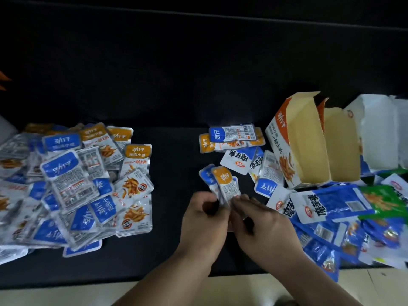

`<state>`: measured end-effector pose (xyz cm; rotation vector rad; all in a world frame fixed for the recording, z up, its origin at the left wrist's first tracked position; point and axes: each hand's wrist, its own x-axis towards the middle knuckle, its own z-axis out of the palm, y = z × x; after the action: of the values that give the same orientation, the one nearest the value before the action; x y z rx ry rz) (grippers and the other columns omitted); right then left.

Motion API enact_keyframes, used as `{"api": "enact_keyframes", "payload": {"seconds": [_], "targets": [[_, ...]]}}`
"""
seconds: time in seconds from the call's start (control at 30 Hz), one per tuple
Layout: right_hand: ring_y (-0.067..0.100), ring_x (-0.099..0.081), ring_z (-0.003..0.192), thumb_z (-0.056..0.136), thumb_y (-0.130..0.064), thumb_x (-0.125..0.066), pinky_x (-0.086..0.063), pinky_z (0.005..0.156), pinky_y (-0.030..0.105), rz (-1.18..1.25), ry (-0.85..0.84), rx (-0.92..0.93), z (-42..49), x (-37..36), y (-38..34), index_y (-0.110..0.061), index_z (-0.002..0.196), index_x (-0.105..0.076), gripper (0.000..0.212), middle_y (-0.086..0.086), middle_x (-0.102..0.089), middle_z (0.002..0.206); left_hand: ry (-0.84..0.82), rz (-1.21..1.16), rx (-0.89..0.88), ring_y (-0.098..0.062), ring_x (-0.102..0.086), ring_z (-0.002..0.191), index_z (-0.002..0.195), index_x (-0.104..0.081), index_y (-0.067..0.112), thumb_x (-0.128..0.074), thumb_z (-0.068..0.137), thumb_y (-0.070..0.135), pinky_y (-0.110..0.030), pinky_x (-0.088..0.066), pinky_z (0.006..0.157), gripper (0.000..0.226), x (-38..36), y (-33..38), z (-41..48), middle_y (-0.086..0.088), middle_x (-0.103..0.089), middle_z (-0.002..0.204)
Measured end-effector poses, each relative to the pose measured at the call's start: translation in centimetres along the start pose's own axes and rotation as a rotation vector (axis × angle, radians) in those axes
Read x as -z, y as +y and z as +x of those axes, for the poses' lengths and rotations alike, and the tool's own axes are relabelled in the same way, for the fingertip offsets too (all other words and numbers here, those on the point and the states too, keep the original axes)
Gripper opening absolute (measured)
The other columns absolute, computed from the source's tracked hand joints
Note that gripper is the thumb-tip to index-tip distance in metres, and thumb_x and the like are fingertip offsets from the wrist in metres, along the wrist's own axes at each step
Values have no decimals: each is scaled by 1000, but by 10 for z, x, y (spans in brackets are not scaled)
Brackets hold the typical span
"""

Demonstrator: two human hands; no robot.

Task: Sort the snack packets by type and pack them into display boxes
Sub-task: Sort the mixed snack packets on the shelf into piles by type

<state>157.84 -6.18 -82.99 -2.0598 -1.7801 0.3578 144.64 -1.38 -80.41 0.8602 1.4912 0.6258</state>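
Currently, my left hand (204, 214) and right hand (256, 221) both pinch a small stack of snack packets (225, 184), orange-topped packet in front, over the black cloth (172, 173).

Black cloth (172, 89), pale surface (66, 294) nearer.

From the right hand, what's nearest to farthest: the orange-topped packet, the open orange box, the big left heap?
1. Orange-topped silver snack packet, touching the right hand.
2. Open orange-and-white cardboard display box, beyond it to the right.
3. Large heap of blue and orange packets, far left.
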Motion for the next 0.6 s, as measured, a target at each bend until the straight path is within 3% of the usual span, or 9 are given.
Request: {"api": "enact_keyframes", "payload": {"seconds": [0.07,0.17,0.27,0.37,0.5,0.6], "targets": [[16,-69,116,91,-30,-61,-53,102,32,75,-84,-6,-3,3,0,-30,115,-72,27,-12,-74,114,-40,-32,-19,-2,-73,76,102,-66,25,-74,94,21,-11,-51,57,12,-3,1,1,3,-76,91],[12,-61,124,97,-39,-50,-54,102,43,271,-247,-15,-11,6,-7,-39,124,-64,30,-19,-66,122,-36,-26,-38,-7,-75,78,102,-65,25,-72,96,21,-13,-53,59,10,3,0,3,5,-78,89],[2,-62,122,96,-21,-66,-56,97,30,437,-143,-74,-13,9,-18,-43,124,-70,36,-22,-65,128,-39,-63,-55,-10,-77,77,105,-65,19,-71,96,10,-15,-54,56,15,24,4,0,3,-79,90],[-5,-69,98,91,-15,-75,-56,78,13,565,-70,-236,-2,12,-34,-46,116,-68,41,-21,-73,105,-36,-77,-61,-10,-77,80,108,-64,18,-75,93,8,-16,-55,61,20,53,6,-6,4,-81,90],[-2,-72,84,92,-9,-72,-60,75,23,652,-130,-230,17,5,-74,-46,112,-65,43,-25,-75,93,-2,-81,-89,-12,-77,81,109,-64,20,-74,93,6,-19,-56,65,24,83,6,-9,3,-80,91],[-4,-70,80,94,-14,-69,-55,72,16,631,-226,-127,26,-2,-107,-54,125,-58,52,-29,-73,89,101,-91,-148,-12,-76,85,109,-63,29,-68,96,5,-16,-55,63,28,110,9,-2,7,-80,95]]}}
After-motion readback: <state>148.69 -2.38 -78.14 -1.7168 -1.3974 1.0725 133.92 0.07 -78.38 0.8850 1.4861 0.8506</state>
